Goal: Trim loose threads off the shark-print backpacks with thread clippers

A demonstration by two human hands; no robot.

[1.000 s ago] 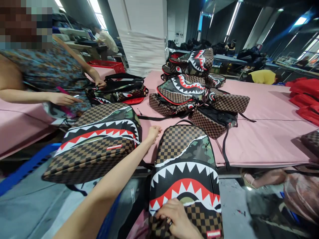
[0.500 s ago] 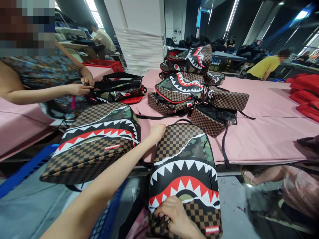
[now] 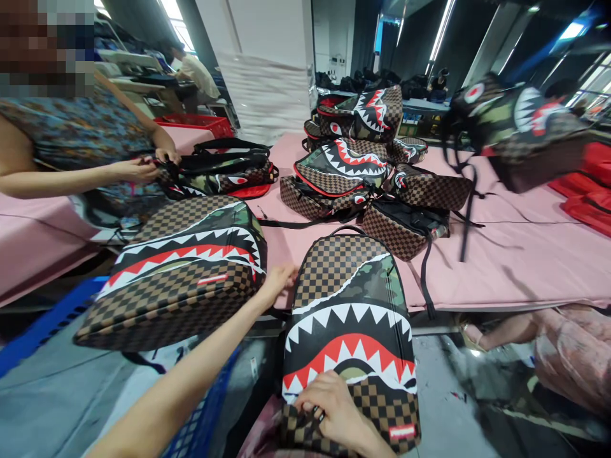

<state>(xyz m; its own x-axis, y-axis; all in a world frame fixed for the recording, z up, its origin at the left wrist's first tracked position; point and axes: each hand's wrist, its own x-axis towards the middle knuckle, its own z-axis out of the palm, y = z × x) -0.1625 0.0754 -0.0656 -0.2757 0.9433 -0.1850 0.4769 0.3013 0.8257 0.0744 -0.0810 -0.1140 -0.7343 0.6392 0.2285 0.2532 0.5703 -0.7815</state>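
A checkered brown-and-black backpack (image 3: pixel 348 273) with a printed shark mouth leans upright against the table edge in front of me. My left hand (image 3: pixel 280 281) is at its upper left side, fingers curled together at the edge; what they pinch is hidden. Low on the front panel rests my right hand (image 3: pixel 334 407), its fingers closed round a small dark object that I cannot make out. To the left lies a second shark-mouth backpack (image 3: pixel 191 267), tilted on the table's edge, just beyond my left forearm.
Several similar backpacks (image 3: pixel 356 159) are piled on the pink table (image 3: pixel 482 267). A blurred backpack (image 3: pixel 520 133) hangs in the air at right, above red pieces (image 3: pixel 589 191). A co-worker's hands (image 3: pixel 153 162) handle another bag at left. A blue crate (image 3: pixel 205 407) stands below.
My left hand has slid down the backpack's left side from near its top. My right hand stays low on the front. An airborne backpack has appeared at right, covering the person in yellow.
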